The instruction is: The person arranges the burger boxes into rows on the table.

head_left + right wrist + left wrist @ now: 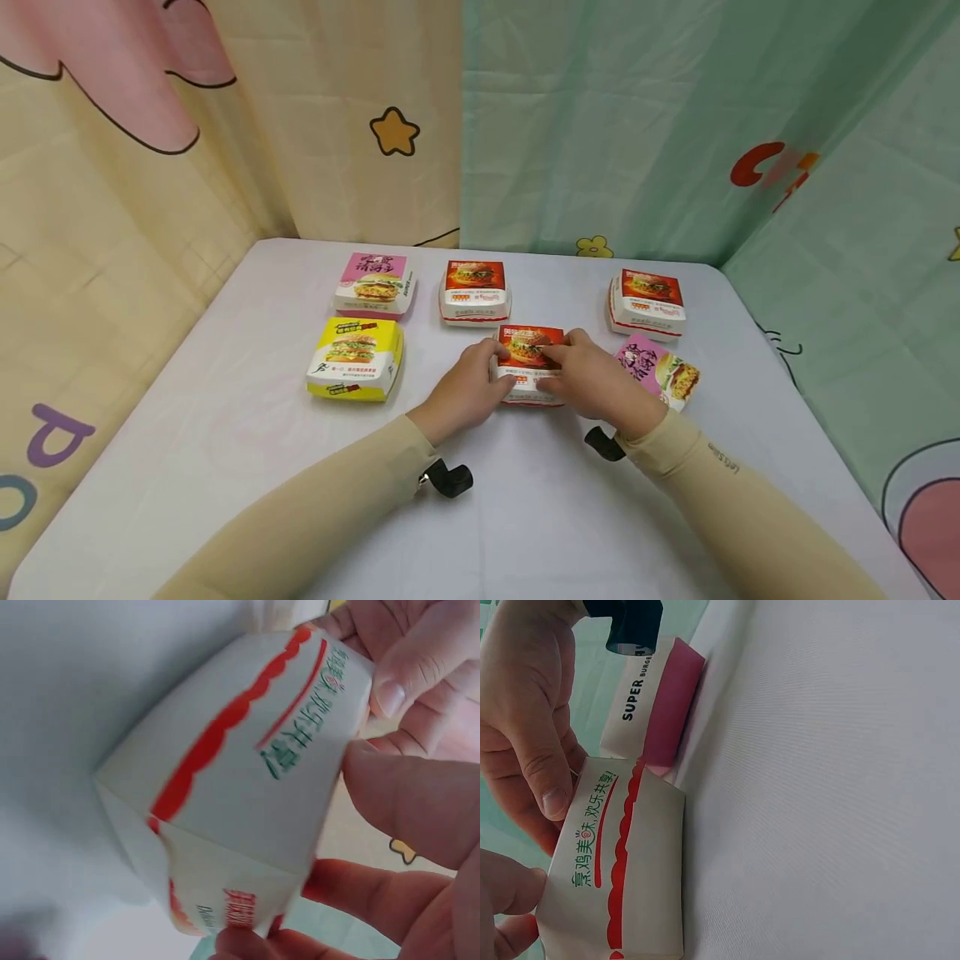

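Note:
A closed red-and-white burger box sits on the white table between both hands. My left hand grips its left side, the thumb at the front corner and the fingers along the side. On the right part of the lid, my right hand holds the box with bent fingers, its thumb near the front edge. Green lettering and a red scalloped band mark the box's front in the left wrist view. The right wrist view shows the right-hand fingertips along one side. Partly behind the right hand lies a pink-and-white burger box, turned askew.
To the left, a yellow burger box stands in front of another pink-and-white one. Two more red-and-white boxes stand farther back, one at the middle, one at the right. Printed curtains border the table.

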A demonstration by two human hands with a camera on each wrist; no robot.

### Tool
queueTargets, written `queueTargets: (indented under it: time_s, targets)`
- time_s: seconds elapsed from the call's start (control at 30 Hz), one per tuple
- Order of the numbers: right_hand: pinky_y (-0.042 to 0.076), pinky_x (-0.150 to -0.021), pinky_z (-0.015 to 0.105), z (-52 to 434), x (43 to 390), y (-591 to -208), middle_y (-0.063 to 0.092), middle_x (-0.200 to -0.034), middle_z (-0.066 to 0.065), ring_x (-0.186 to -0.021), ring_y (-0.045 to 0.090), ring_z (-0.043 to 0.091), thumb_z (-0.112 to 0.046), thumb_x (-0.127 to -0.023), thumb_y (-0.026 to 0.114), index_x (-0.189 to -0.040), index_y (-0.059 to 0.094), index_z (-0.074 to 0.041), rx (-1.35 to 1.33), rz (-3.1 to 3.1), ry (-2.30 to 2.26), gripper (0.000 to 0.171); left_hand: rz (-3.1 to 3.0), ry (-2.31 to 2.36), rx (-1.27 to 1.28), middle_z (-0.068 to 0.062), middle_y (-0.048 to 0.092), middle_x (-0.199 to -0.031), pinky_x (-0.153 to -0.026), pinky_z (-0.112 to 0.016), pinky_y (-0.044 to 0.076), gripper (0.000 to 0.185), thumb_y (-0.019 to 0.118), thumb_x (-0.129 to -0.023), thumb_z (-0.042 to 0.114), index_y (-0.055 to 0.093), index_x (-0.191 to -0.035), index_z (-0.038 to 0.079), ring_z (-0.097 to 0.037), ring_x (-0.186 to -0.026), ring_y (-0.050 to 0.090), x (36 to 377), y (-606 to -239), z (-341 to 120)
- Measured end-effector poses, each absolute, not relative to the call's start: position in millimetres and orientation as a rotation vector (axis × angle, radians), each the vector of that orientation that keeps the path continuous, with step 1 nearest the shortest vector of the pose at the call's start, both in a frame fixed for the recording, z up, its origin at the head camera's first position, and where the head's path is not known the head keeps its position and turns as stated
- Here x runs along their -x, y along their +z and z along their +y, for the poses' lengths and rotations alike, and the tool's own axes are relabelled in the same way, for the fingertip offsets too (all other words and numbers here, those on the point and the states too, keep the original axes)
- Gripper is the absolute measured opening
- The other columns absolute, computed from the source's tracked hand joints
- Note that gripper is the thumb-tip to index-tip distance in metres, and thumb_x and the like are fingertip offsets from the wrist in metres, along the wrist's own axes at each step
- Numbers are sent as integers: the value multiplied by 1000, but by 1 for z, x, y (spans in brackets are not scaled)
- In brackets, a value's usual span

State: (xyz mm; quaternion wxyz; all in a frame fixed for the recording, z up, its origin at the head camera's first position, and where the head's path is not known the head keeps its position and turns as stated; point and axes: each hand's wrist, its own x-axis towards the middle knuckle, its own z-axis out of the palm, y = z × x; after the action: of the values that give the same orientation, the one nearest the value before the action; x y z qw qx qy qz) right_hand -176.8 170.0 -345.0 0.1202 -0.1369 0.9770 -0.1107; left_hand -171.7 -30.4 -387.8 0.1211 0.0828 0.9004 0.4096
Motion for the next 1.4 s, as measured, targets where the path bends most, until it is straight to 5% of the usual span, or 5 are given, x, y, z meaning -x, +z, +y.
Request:
queueTargets:
  time_s: [0.3, 0.73, 0.97, 1.4]
  targets:
    - [59, -101, 45, 149, 171, -362, 44, -151, 24, -117, 62, 31, -39, -97, 76, -160, 45, -11, 411, 2859, -563, 75, 2667, 1137, -182, -11, 45, -155, -104, -46, 52, 59, 66, -103, 36, 44, -157, 22, -26, -117, 55, 161, -387, -56]
    - [47, -117, 55, 135, 179, -378, 29, -170, 19, -147, 47, 37, -42, -98, 74, -165, 37, -19, 387, 2709, -815, 79, 2652, 1182, -116, -12, 43, -156, -100, -48, 51, 57, 65, -103, 31, 43, -156, 24, -29, -120, 52, 160, -388, -81]
    - [43, -120, 55, 126, 184, -385, 43, -165, 12, -146, 48, 30, -38, -99, 74, -163, 36, -13, 427, 2653, -940, 79, 2597, 1259, -81, -12, 35, -167, -123, -59, 37, 58, 63, -105, 28, 39, -157, 22, -29, -142, 43, 160, -387, -88]
    - [44, -119, 54, 120, 182, -383, 45, -163, 11, -144, 50, 30, -38, -98, 75, -162, 36, -15, 396, 2658, -940, 79, 2583, 1305, -50, -13, 32, -170, -127, -57, 31, 63, 60, -105, 25, 34, -161, 15, -29, -150, 38, 159, -384, -88]
